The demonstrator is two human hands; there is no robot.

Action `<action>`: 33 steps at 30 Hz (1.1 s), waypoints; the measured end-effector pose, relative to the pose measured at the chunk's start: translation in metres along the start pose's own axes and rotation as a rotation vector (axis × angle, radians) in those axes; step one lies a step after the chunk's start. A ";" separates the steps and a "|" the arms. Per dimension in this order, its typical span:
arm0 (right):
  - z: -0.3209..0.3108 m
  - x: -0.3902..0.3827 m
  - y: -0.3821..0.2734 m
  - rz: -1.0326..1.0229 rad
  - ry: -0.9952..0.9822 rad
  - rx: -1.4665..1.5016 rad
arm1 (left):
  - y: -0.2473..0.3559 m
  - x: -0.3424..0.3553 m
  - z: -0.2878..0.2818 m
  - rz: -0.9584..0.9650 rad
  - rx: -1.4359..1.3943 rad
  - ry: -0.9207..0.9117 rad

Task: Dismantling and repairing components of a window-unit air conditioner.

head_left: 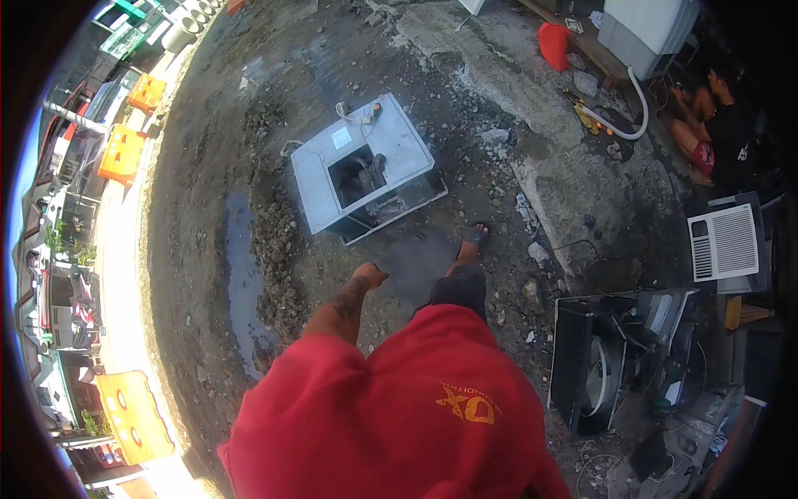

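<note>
My left hand (pixel 371 274) hangs over the dirt with its fingers curled, and nothing shows sticking out of it. It is apart from everything. Ahead of it stands a pale metal appliance cabinet (pixel 399 133) with a large rectangular opening in its top. Inside that opening some dark machine parts (pixel 371 170) show, and a label and short wires are on the panel. The red shirt (pixel 399 407) on my body fills the lower middle, and my right hand is out of view.
One sandaled foot (pixel 480 233) stands before the cabinet. A puddle (pixel 243 274) lies to the left, beyond it orange barriers (pixel 133 416). On the right are an opened appliance with a round fan housing (pixel 594 374), a window air conditioner (pixel 723 241), a crouching person (pixel 727 137) and a hose (pixel 640 108).
</note>
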State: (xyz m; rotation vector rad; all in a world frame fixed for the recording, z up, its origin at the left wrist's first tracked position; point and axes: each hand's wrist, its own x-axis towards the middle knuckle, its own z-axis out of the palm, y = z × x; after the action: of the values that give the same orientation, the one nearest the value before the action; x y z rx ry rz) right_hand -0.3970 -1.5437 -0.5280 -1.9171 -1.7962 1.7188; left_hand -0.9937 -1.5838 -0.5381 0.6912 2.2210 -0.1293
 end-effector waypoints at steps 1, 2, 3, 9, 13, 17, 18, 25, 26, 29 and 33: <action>-0.002 -0.002 0.000 0.023 -0.014 -0.015 | 0.004 0.015 -0.011 -0.001 0.003 -0.014; -0.003 -0.002 -0.001 0.047 -0.024 -0.030 | 0.013 0.031 -0.026 0.002 -0.057 0.000; -0.006 0.000 -0.005 0.071 -0.036 -0.048 | 0.021 0.047 -0.039 0.002 -0.120 0.013; -0.036 0.091 -0.089 0.147 -0.155 -0.196 | 0.042 0.177 -0.100 -0.171 -0.451 0.366; -0.049 0.167 -0.155 0.223 -0.269 -0.306 | 0.049 0.273 -0.122 -0.319 -0.605 0.548; -0.059 0.212 -0.203 0.351 -0.356 -0.393 | 0.058 0.361 -0.125 -0.415 -0.628 0.620; -0.060 0.232 -0.223 0.535 -0.224 -0.103 | 0.057 0.377 -0.129 -0.462 -0.662 0.656; -0.052 0.273 -0.324 0.569 -0.073 0.120 | 0.053 0.437 -0.130 -0.638 -0.612 0.597; -0.052 0.270 -0.330 0.572 -0.073 0.121 | 0.054 0.442 -0.130 -0.638 -0.604 0.561; -0.057 0.261 -0.333 0.520 -0.101 -0.072 | 0.045 0.443 -0.129 -0.653 -0.610 0.493; -0.066 0.254 -0.309 0.660 -0.149 -0.035 | 0.040 0.430 -0.142 -0.625 -0.748 0.513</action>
State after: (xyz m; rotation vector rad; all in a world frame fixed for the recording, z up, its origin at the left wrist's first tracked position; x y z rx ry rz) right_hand -0.6327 -1.2185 -0.4772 -2.6691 -1.3003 2.0408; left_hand -1.3000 -1.3187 -0.7457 -0.4338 2.6254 0.6057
